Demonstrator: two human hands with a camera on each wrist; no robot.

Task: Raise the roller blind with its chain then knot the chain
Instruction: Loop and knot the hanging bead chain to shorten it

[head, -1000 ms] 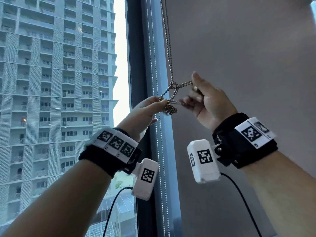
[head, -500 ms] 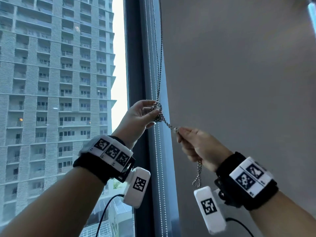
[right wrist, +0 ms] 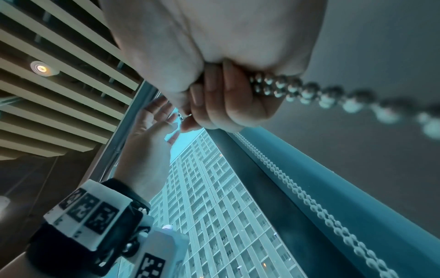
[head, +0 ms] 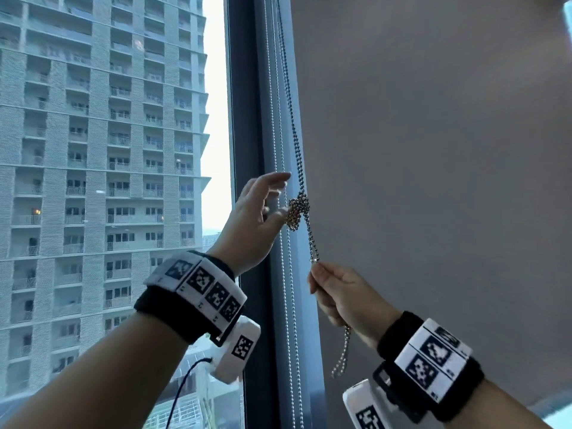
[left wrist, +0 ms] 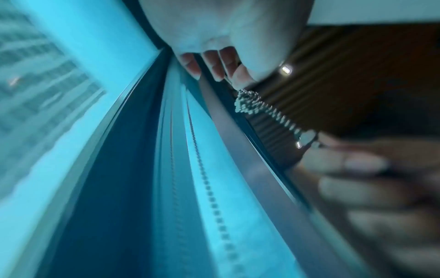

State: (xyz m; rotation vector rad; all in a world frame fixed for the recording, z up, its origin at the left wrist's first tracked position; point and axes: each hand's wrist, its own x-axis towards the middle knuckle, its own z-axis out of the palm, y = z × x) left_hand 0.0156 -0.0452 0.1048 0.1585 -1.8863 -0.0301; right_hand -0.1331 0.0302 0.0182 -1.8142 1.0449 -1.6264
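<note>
Presently, the bead chain [head: 291,125] hangs down along the window frame [head: 247,119], at the edge of the grey roller blind [head: 433,150], and carries a bunched knot [head: 297,212] partway down its length. The left hand [head: 253,224] is raised beside that knot, on the window side of it. Its grip is wide: the fingers are extended and spread, with the forefinger above the knot and the thumb [head: 274,216] at the level of the knot's lower part. Whether the thumb tip touches the beads cannot be told from the head view; the left wrist view shows the fingertips [left wrist: 215,65] just short of the knot [left wrist: 247,103], though the picture is blurred.

The right hand [head: 343,292] sits below and slightly to the blind side of the knot. Its grip is closed on the chain: the thumb and curled fingers pinch the doubled strand where it enters the top of the fist, and the strand runs taut from there up to the knot. The right wrist view confirms the fingers [right wrist: 221,97] wrapped round the beads [right wrist: 285,88]. The loose end of the chain [head: 342,354] hangs out beneath the right hand.

A second pair of bead strands [head: 286,305] runs straight down the frame, behind and apart from both hands. A tower block [head: 102,150] stands beyond the glass.
</note>
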